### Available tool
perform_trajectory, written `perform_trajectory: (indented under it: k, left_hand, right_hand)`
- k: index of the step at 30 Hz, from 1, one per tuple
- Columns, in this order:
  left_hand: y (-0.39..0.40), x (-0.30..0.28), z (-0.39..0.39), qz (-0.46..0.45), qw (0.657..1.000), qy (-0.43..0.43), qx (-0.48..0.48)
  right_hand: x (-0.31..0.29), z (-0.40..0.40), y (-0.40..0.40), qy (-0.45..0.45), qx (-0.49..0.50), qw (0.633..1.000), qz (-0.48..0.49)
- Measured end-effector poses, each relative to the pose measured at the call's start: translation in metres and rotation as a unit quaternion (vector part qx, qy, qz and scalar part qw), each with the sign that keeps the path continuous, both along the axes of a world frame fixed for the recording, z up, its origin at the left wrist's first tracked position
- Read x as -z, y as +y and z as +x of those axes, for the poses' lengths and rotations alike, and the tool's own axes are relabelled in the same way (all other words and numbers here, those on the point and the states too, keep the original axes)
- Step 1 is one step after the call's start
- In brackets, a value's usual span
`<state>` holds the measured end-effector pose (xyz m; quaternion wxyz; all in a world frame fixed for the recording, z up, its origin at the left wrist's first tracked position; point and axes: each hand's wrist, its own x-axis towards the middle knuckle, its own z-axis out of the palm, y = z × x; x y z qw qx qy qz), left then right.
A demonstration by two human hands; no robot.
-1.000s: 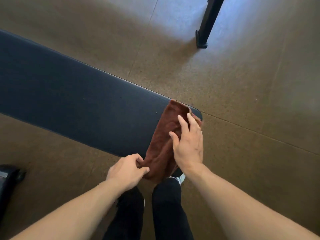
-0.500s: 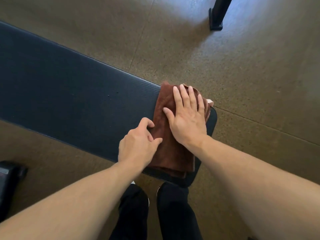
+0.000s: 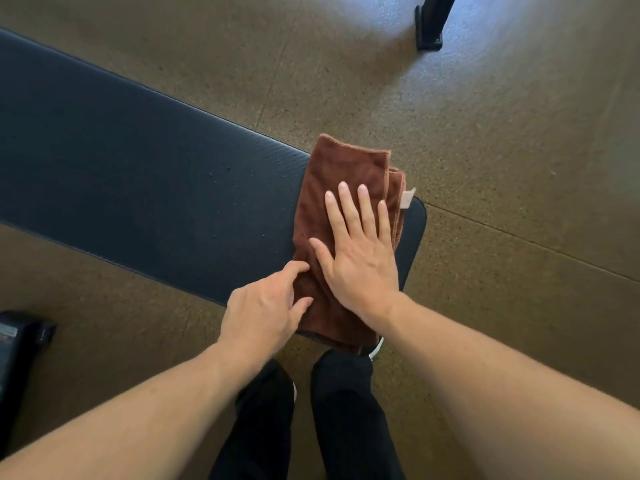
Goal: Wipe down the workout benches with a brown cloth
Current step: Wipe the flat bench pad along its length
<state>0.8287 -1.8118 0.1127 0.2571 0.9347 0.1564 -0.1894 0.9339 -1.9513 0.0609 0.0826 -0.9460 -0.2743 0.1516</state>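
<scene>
While the folded brown terry cloth [image 3: 346, 216] lies across the right-hand end of the long dark padded workout bench [image 3: 138, 174], the right hand [image 3: 356, 251] is planted flat on top of it, palm down, all four fingers straight and only slightly fanned, thumb angled out to the left. The fingertips point away from the body, toward the cloth's far edge, and the forearm runs back to the lower right corner of the view. Over on the other side, the left hand [image 3: 266, 310] sits at the cloth's near left edge, knuckles up, its index finger and thumb extended forward and touching the fabric just beside the right thumb; whether the other fingers are tucked under I cannot tell from this angle. Nothing is pinched or lifted, the cloth lies flat on the pad. The cloth's far corner pokes just past the bench's back edge, its near end hangs a little over the front edge, and a small pale tag [image 3: 408, 198] sticks out on its right side. Below, dark trouser legs [image 3: 304, 417] stand on the speckled brown floor [image 3: 502, 140], close against the bench. A black metal post foot [image 3: 429, 26] stands well apart at the top right, and a dark object [image 3: 17, 344] sits at the left edge.
</scene>
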Motion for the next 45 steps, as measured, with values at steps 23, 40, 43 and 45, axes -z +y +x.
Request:
perform_trajectory:
  k: [23,40,43,45]
  left_hand:
    - [0.001,0.006,-0.065,-0.145,0.915,0.213,-0.309]
    - [-0.012,0.017,-0.068,-0.273,0.856,0.298,-0.321]
    - [-0.008,0.028,-0.072,-0.261,0.87,0.275,-0.314]
    - [-0.002,0.028,-0.075,-0.243,0.882,0.27,-0.3]
  right_hand:
    - [-0.053,0.0,-0.012,0.169,0.439,0.877,0.103]
    - [-0.063,-0.044,-0.043,-0.072,0.413,0.876,0.237]
    - [-0.048,-0.06,-0.033,0.024,0.124,0.985,0.117]
    - [-0.036,-0.069,-0.028,0.103,0.016,0.994,-0.032]
